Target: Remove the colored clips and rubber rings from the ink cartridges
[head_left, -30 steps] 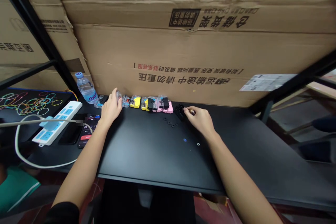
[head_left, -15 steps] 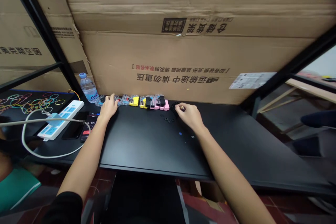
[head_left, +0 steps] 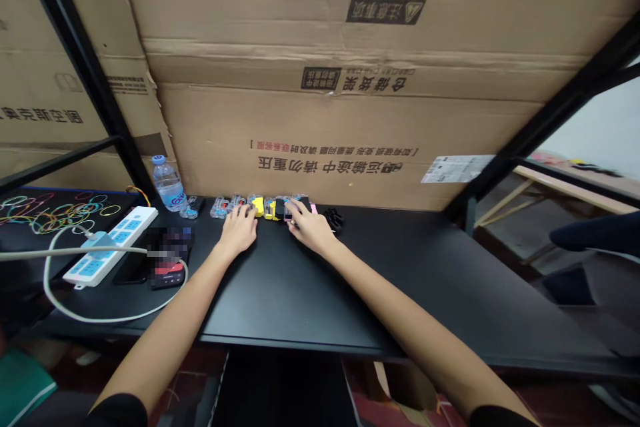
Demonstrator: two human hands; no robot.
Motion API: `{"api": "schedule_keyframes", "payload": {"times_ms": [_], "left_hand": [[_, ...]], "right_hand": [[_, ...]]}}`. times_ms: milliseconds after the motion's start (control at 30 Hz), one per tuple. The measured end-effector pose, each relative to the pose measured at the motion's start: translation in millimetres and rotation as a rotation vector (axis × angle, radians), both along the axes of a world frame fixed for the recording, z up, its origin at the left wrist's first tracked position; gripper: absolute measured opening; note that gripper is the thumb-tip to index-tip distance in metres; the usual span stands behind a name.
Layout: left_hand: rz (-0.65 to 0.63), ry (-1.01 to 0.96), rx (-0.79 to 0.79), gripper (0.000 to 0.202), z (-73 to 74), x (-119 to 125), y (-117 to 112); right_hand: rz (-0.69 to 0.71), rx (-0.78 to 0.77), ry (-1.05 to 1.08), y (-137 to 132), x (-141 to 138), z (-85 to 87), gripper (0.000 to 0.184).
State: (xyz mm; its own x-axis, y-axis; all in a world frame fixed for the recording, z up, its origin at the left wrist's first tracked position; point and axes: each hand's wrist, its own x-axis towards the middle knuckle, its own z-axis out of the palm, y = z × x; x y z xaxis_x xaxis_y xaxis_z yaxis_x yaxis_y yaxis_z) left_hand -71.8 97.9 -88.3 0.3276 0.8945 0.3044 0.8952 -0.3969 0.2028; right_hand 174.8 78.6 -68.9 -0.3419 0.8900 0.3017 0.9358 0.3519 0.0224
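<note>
My left hand (head_left: 239, 228) rests palm down on the black table, fingers spread at the front of a row of small plastic pieces. Its fingertips are by a clear piece (head_left: 238, 201) and a yellow block (head_left: 257, 205). My right hand (head_left: 311, 228) reaches to the right part of the same row, fingers stretched over pink and black pieces (head_left: 303, 201) and partly hiding them. A second yellow block (head_left: 271, 208) and a black piece (head_left: 281, 209) lie between the hands. Just right of my right hand is a heap of small black parts (head_left: 333, 218).
A water bottle (head_left: 169, 185) stands at the back left beside a clear and black piece (head_left: 192, 207). Further left are a white power strip (head_left: 113, 245), phones (head_left: 169, 273), a looping white cable (head_left: 47, 280) and coloured rubber bands (head_left: 75, 213). Cardboard (head_left: 300, 117) walls the back.
My left hand has moved right along the row. My right hand has left the black heap and moved left onto the row. Small loose bits on the table no longer show; my right arm covers that area.
</note>
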Motion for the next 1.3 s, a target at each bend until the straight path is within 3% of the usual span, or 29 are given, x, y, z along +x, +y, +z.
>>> {"api": "schedule_keyframes", "payload": {"times_ms": [267,433,533,667,800,900,1100,1300], "left_hand": [[-0.012,-0.024,-0.038,0.050,-10.4,-3.3,2.1],[-0.009,-0.041,-0.036,0.052,-14.5,-1.1,1.4],[-0.024,-0.076,0.009,0.051,-7.5,0.3,-2.0],[-0.201,-0.232,0.138,0.054,13.9,6.1,-12.7],[-0.441,-0.292,0.168,0.052,26.2,18.1,-25.2],[-0.504,-0.329,0.110,0.034,23.1,23.6,-26.3],[-0.339,-0.640,-0.134,0.028,20.1,9.5,-9.3],[-0.483,-0.679,-0.347,0.035,21.1,10.3,-14.0]], "right_hand": [[-0.120,-0.082,-0.055,10.3,-30.6,-2.1,0.066],[-0.102,-0.054,-0.087,18.2,-30.0,4.6,0.063],[-0.101,-0.027,-0.069,19.4,-22.3,10.9,0.061],[-0.020,0.068,0.057,0.8,-5.9,8.6,0.057],[0.148,0.028,0.233,-27.3,8.0,-7.0,0.050],[0.260,-0.035,0.351,-36.3,17.0,-13.2,0.044],[0.269,-0.160,0.496,-28.8,44.4,1.1,0.029],[0.263,-0.209,0.439,-37.1,43.6,9.8,0.019]]}}
